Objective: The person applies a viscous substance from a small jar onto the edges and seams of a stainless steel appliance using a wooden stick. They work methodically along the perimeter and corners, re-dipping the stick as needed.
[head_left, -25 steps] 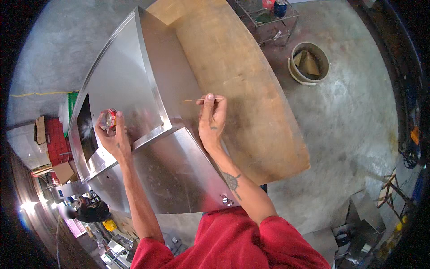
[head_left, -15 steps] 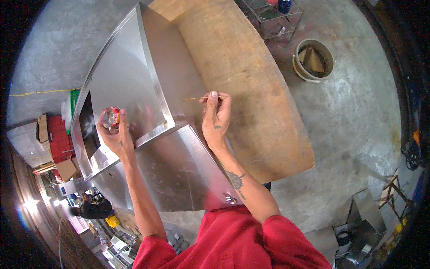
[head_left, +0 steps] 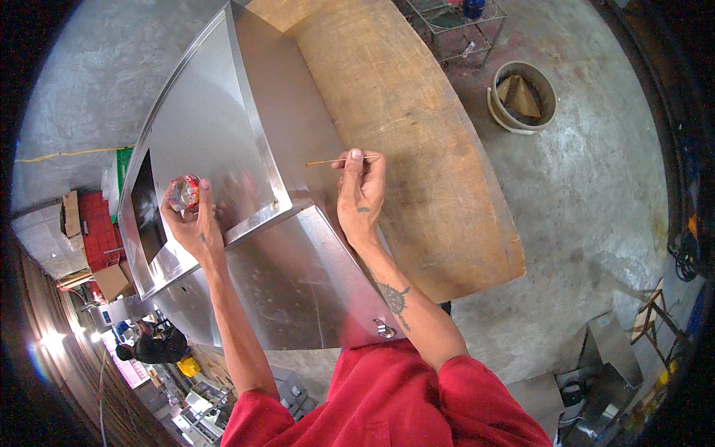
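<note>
Between the thumb and fingers of my left hand (head_left: 194, 227) is a small round clear container (head_left: 184, 194) with a red label. It is held above a stainless steel sheet-metal box (head_left: 201, 127), near its rectangular opening (head_left: 149, 216). My right hand (head_left: 361, 186) pinches a thin brown stick (head_left: 325, 162), whose tip points left toward the box. That hand hovers over the seam between the metal and a wooden board (head_left: 417, 149). A shiny metal latch (head_left: 384, 328) sits on the box's near side panel.
A bucket (head_left: 494, 112) holding a piece of cardboard stands on the concrete floor at right. Beyond the board is a metal rack (head_left: 477, 41). Metal sheets (head_left: 611, 357) lean at lower right. Red boxes (head_left: 97, 231) stand at left. Another person (head_left: 160, 346) is at lower left.
The round container has tilted slightly in my left hand. The thin stick has levelled a little, its tip rising. Both hands stay nearly in place.
</note>
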A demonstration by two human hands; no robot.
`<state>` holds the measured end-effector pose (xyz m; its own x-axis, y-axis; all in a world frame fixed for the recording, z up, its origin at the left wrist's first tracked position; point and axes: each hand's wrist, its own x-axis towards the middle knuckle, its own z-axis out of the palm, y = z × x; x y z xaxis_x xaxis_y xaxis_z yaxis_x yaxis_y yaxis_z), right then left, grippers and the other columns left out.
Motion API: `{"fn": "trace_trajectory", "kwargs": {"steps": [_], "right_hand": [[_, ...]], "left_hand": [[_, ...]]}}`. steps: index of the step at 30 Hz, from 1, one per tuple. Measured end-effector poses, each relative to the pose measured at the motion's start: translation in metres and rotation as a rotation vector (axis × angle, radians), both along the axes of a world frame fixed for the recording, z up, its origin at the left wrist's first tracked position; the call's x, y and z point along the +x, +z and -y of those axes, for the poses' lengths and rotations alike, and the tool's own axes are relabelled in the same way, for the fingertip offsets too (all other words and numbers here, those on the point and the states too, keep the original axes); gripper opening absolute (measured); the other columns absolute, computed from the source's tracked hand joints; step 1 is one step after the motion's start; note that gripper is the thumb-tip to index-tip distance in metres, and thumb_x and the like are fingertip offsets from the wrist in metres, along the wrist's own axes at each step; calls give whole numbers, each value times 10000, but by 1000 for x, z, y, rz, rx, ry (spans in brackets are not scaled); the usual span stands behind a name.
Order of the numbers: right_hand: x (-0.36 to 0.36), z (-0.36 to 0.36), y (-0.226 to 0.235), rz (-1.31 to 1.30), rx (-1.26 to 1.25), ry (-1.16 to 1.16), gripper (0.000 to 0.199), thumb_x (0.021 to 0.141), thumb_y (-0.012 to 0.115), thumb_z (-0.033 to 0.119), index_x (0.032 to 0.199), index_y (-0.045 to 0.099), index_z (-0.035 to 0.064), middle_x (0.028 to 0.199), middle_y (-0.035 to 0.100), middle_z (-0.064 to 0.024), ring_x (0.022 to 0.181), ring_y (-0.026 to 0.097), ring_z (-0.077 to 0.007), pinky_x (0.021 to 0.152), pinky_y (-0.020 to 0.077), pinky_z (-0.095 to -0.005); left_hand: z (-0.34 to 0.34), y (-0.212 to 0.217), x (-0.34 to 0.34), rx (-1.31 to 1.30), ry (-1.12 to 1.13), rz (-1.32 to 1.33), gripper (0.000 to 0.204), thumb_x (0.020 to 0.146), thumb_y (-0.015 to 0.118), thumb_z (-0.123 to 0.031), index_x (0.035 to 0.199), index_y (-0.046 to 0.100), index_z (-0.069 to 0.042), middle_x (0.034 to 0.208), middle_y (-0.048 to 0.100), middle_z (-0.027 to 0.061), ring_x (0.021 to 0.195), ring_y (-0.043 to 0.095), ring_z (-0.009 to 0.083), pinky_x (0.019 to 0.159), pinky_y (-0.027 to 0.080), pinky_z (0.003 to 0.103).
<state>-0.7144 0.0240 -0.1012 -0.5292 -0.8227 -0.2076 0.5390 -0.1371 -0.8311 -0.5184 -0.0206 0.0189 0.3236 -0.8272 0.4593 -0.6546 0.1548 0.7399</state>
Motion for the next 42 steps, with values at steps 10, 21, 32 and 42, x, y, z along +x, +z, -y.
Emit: {"fn": "trace_trajectory", "kwargs": {"steps": [10, 21, 32, 42], "right_hand": [[-1, 0, -1, -12, -5, -9, 289, 1169, 509, 311, 1111, 527, 29, 948, 657, -85, 917, 631, -160, 869, 508, -347], [-3, -1, 2, -30, 21, 9, 285, 1169, 507, 307, 1115, 522, 28, 955, 660, -90, 923, 631, -159, 877, 510, -351], [-4, 0, 2, -33, 25, -2, 296, 1167, 512, 316, 1112, 528, 26, 940, 665, -91, 915, 623, -162, 872, 503, -358], [-3, 1, -2, -79, 20, 3, 305, 1168, 508, 329, 1112, 528, 30, 945, 666, -92, 899, 623, -161, 855, 502, -356]], "left_hand": [[0, -1, 0, -9, -14, 28, 608, 937, 886, -241, 1367, 540, 16, 1117, 668, 92, 868, 671, 117, 648, 593, 246], [-2, 2, -4, 11, -22, 34, 624, 932, 891, -281, 1364, 544, 8, 1117, 670, 98, 844, 679, 126, 644, 592, 243], [-2, 2, -5, 9, -32, 32, 615, 940, 884, -275, 1371, 545, 2, 1136, 671, 93, 928, 680, 126, 680, 594, 242], [-3, 3, -8, 17, -44, 34, 586, 951, 872, -257, 1370, 547, -8, 1096, 678, 84, 826, 668, 109, 611, 568, 233]]}}
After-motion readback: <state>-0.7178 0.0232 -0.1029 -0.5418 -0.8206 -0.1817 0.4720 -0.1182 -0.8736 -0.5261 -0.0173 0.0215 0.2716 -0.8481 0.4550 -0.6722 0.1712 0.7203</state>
